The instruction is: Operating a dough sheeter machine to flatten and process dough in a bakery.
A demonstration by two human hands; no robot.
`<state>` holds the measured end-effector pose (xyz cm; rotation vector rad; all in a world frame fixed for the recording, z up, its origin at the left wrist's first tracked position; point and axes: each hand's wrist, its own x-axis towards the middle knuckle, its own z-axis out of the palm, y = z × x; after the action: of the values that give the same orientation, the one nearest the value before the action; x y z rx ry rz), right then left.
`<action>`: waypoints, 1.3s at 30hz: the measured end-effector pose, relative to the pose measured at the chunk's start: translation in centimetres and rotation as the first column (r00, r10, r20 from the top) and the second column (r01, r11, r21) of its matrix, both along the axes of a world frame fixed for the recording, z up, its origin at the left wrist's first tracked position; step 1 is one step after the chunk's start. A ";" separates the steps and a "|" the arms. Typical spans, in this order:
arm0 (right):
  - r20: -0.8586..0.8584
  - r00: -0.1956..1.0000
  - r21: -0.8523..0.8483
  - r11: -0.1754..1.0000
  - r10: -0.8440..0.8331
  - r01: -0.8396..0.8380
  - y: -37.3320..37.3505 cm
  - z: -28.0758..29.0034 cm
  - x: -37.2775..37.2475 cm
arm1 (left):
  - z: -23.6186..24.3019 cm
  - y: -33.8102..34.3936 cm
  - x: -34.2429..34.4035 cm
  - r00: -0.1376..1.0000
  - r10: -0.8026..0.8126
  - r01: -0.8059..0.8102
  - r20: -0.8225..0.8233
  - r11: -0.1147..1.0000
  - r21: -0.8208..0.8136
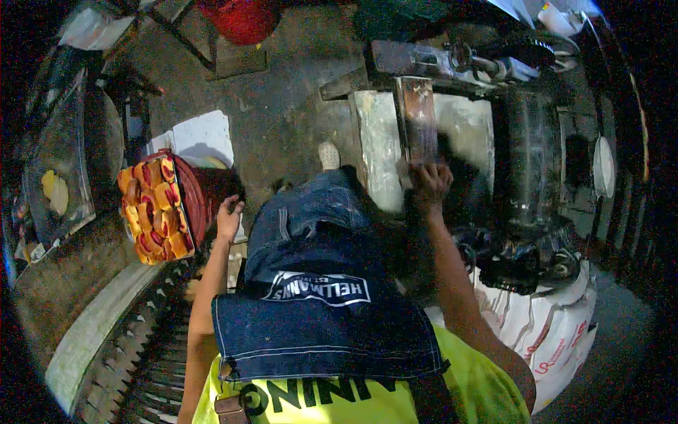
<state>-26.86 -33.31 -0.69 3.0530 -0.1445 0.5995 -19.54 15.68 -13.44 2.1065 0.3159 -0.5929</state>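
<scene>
My right hand (432, 180) is closed on the near end of a worn, narrow wooden board (417, 113), which crosses a pale, smeared metal panel (376, 141) beside a machine with a metal roller (530, 155) and dark gears. My left hand (229, 208) hangs beside my denim apron, its fingers loosely bent and apart, with nothing visible in them. Left of it, a tray of golden bread rolls with red filling (152, 208) rests on a round red container or stand (194, 205). A pale sheet or board (201, 134) lies just behind that stand.
White sacks (558, 318) sit at the lower right. At the left are a metal tray (78, 155) holding a pale yellow lump and a long pale beam (92, 325) beside dark toothed bars. A red container (236, 18) stands on the concrete floor (282, 92) beyond my pale shoe (329, 154).
</scene>
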 end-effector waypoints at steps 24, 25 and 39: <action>0.109 0.992 0.061 0.997 -0.059 0.053 -4.7 -1.6 11.1 | -0.8 -1.5 -1.0 0.968 -0.116 0.137 -0.221 0.987 0.080; -0.027 0.996 0.074 0.994 -0.079 0.081 -4.1 -1.2 7.8 | -1.8 -1.0 -0.8 0.981 -0.078 0.088 -0.178 0.995 0.050; -0.070 0.997 -0.271 0.962 0.010 -0.029 -0.4 0.6 -2.3 | -2.0 0.3 -4.8 0.940 -0.213 0.270 -0.267 0.942 0.198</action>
<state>-29.13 -33.66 -0.08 2.8066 -0.0271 0.4710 -24.33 16.02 -15.41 2.3198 0.2720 -1.0076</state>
